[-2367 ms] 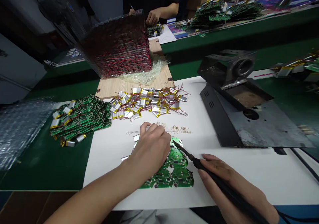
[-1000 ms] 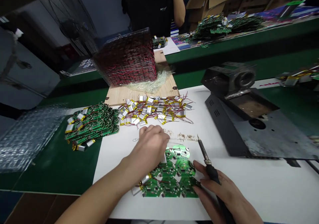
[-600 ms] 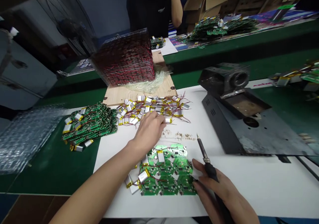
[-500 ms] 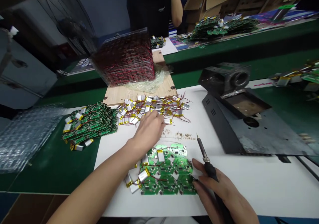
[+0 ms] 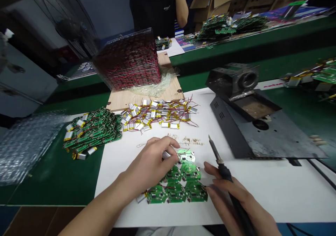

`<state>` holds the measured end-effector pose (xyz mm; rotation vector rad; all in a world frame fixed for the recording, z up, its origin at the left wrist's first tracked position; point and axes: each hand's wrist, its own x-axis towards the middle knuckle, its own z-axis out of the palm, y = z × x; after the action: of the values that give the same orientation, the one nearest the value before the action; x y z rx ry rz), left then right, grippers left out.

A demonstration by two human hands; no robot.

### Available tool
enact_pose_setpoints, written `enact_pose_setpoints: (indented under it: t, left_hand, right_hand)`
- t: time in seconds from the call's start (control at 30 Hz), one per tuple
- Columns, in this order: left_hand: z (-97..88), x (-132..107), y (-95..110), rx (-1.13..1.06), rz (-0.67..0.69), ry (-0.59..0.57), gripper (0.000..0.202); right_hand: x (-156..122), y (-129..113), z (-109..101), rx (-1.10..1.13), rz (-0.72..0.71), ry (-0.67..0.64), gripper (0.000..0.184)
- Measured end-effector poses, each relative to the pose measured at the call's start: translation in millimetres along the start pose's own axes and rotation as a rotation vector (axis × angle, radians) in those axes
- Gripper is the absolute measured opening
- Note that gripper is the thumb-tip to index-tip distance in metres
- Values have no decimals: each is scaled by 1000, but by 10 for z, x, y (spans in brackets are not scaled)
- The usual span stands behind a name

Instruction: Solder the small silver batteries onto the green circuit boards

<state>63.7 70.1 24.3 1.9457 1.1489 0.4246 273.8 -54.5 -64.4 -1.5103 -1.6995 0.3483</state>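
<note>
My left hand [image 5: 154, 160] is over the upper left of a green circuit board panel [image 5: 193, 192], its fingers closed around a small silver battery [image 5: 166, 154]. That hand covers much of the panel's left side. In my right hand [image 5: 236, 197] is a soldering iron [image 5: 224, 173], its tip pointing up and away, beyond the panel's right edge. The right fingers rest close to that edge. Another battery [image 5: 141, 198] lies partly hidden at the panel's lower left. Farther back is a loose pile of batteries with red and black wires [image 5: 157, 114].
Stacked circuit boards [image 5: 97, 131] stand at the left beside bubble wrap [image 5: 28, 141]. A dark metal stand [image 5: 236, 124] occupies the right. Behind the battery pile, a wooden board [image 5: 120, 101] carries a wrapped red-wired stack [image 5: 133, 64]. A person [image 5: 154, 12] is across the bench.
My left hand has come back from the battery pile toward me, to the circuit board panel, and now holds a battery. The right hand keeps the soldering iron in nearly the same place.
</note>
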Motion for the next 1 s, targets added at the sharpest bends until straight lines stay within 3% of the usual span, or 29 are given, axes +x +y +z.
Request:
enact_pose_setpoints:
  t: [0.07, 0.2, 0.37, 0.5, 0.73, 0.8, 0.9, 1.0]
  left_hand:
    - [31, -50, 41, -34, -35, -41, 24]
    - [54, -81, 117, -32, -41, -76, 14]
    - [114, -98, 62, -44, -7, -68, 23]
    - [201, -148, -44, -136, -41, -7, 49]
    - [266, -248, -215, -238, -28, 79, 56]
    - [266, -254, -259, -266, -34, 156, 49]
    - [253, -257, -296, -235, -17, 247, 18]
    - [233, -267, -282, -171, 38, 269, 12]
  right_hand:
    - [11, -32, -9, 1, 2, -12, 28]
    - [100, -147, 12, 6, 63, 46, 19]
    - [273, -295, 7, 84, 139, 87, 19]
    - [314, -326, -14, 92, 159, 110, 16]
    - [307, -235, 30, 99, 28, 61, 27]
    - [317, -179, 64, 60, -48, 50, 31]
    - [271, -120, 134, -40, -145, 46, 30]
    - [124, -101, 218, -119, -118, 72, 23]
